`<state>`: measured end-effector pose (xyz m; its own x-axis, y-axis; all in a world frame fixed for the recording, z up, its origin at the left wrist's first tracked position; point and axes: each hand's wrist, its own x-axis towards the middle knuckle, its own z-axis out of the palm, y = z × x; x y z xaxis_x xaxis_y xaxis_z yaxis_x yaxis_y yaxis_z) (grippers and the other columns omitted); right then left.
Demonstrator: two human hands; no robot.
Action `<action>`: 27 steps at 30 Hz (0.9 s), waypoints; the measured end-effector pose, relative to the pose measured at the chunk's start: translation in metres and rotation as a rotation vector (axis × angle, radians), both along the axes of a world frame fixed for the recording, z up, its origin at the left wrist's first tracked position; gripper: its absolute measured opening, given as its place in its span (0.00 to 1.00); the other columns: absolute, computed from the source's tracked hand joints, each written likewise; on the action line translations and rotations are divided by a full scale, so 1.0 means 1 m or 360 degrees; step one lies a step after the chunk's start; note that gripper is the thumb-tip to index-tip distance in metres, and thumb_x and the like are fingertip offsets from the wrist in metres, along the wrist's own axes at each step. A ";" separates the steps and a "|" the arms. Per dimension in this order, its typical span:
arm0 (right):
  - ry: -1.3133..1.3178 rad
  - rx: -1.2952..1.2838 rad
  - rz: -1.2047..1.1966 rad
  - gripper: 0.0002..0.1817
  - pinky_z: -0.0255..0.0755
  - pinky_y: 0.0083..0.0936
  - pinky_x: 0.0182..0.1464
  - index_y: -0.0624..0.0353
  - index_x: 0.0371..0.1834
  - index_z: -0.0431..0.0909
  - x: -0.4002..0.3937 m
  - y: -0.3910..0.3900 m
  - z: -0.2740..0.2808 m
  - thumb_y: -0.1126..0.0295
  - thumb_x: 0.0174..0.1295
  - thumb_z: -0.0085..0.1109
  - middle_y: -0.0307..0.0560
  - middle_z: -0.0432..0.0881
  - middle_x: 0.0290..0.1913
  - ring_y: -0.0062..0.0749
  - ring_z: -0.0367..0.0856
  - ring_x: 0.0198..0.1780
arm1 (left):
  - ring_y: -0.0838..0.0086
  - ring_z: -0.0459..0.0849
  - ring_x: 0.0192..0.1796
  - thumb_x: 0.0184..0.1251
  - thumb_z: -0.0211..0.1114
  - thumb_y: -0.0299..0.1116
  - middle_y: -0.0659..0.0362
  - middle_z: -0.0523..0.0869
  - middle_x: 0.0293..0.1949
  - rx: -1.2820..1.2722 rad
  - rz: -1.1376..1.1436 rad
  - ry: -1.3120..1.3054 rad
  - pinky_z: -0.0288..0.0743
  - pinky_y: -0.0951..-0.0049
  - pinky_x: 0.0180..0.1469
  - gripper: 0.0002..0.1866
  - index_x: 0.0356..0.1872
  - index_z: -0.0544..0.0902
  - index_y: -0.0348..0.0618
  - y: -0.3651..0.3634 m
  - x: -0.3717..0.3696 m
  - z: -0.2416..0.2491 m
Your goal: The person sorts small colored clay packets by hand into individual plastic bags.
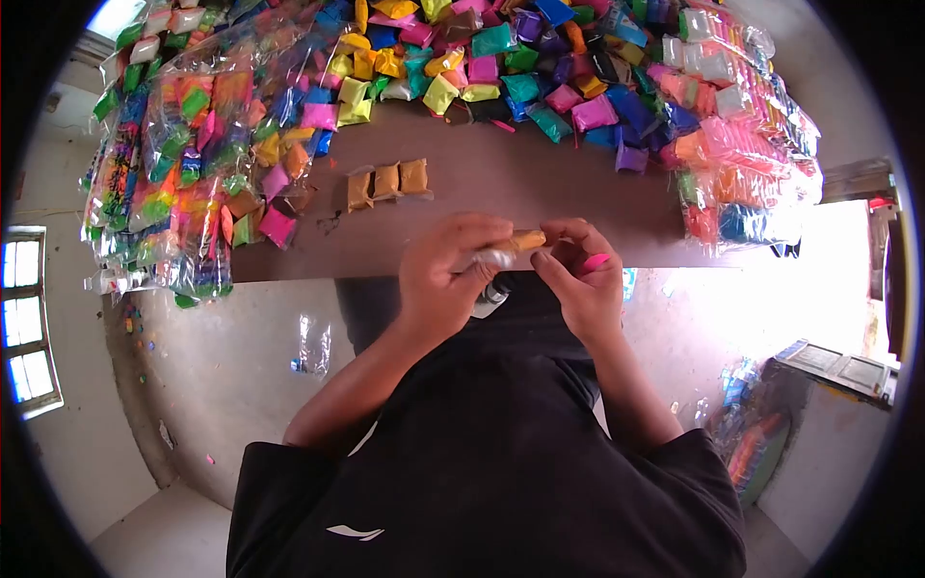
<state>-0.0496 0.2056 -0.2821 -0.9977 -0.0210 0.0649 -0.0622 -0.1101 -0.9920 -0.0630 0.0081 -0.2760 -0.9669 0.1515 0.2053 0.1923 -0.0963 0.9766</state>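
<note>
In front of my chest, at the table's near edge, my left hand [445, 268] is closed round a small ochre clay packet [527, 240] with a shiny clear wrapper [495, 258] below it. My right hand [584, 281] meets the packet's other end, thumb and forefinger close together at its tip. A small bright pink object [595, 262] sticks out among the curled fingers of that hand; its kind is hidden by them. Beyond my hands, a row of ochre packets [386, 180] lies on the brown table [482, 159].
Many coloured packets [520, 89] are heaped along the table's far side. Clear bags of packets are piled at the left [198, 144] and right [737, 144]. A plastic wrapper [311, 345] lies on the floor at left. Lower right stands a cabinet [838, 371] beside more bagged goods [752, 448].
</note>
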 end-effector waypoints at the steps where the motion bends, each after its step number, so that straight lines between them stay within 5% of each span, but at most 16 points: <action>1: -0.0072 -0.0294 0.0088 0.16 0.63 0.12 0.32 0.62 0.58 0.80 0.003 0.000 -0.001 0.78 0.68 0.67 0.34 0.81 0.44 0.09 0.71 0.31 | 0.63 0.89 0.56 0.62 0.75 0.18 0.52 0.88 0.53 -0.0396 0.0058 0.0489 0.85 0.64 0.57 0.14 0.48 0.87 0.34 -0.003 0.002 0.003; 2: -0.0085 -0.0294 0.0088 0.16 0.63 0.12 0.32 0.62 0.58 0.80 0.006 0.003 0.002 0.78 0.68 0.67 0.34 0.81 0.44 0.09 0.71 0.31 | 0.63 0.89 0.56 0.62 0.75 0.18 0.52 0.88 0.53 -0.0396 0.0058 0.0476 0.85 0.64 0.57 0.14 0.48 0.87 0.34 -0.004 0.003 0.007; 4: -0.0513 -0.0944 0.0417 0.18 0.59 0.13 0.29 0.62 0.63 0.77 0.011 0.008 0.016 0.75 0.71 0.63 0.35 0.82 0.44 0.10 0.69 0.29 | 0.57 0.90 0.51 0.49 0.78 0.18 0.55 0.89 0.49 -0.0620 0.0143 0.1130 0.86 0.63 0.55 0.17 0.43 0.91 0.39 -0.005 0.005 0.017; 7: -0.0619 -0.0696 0.0438 0.17 0.55 0.13 0.27 0.62 0.64 0.76 0.013 0.002 0.022 0.72 0.74 0.61 0.35 0.82 0.44 0.10 0.66 0.27 | 0.58 0.90 0.53 0.49 0.80 0.19 0.56 0.90 0.49 -0.0651 0.0062 0.1181 0.86 0.61 0.56 0.18 0.45 0.90 0.40 -0.006 0.015 0.024; 19: -0.0922 -0.1005 0.0521 0.13 0.54 0.14 0.27 0.59 0.58 0.80 0.016 -0.005 0.021 0.71 0.73 0.61 0.34 0.81 0.40 0.12 0.65 0.27 | 0.56 0.89 0.58 0.61 0.76 0.29 0.53 0.91 0.52 -0.0306 -0.0182 0.0701 0.77 0.52 0.68 0.14 0.48 0.89 0.40 -0.012 0.016 0.011; 27: -0.1322 -0.1179 0.0354 0.12 0.60 0.16 0.29 0.58 0.56 0.80 0.025 -0.014 0.023 0.66 0.75 0.61 0.33 0.79 0.37 0.14 0.69 0.27 | 0.62 0.90 0.54 0.66 0.75 0.29 0.53 0.93 0.47 -0.0154 -0.0145 0.0536 0.80 0.59 0.63 0.13 0.49 0.89 0.36 -0.007 0.024 0.009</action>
<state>-0.0249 0.1921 -0.2594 -0.7168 -0.4349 -0.5451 0.6790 -0.6133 -0.4035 -0.0390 0.0011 -0.2670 -0.8290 0.2682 0.4907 0.5000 -0.0378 0.8652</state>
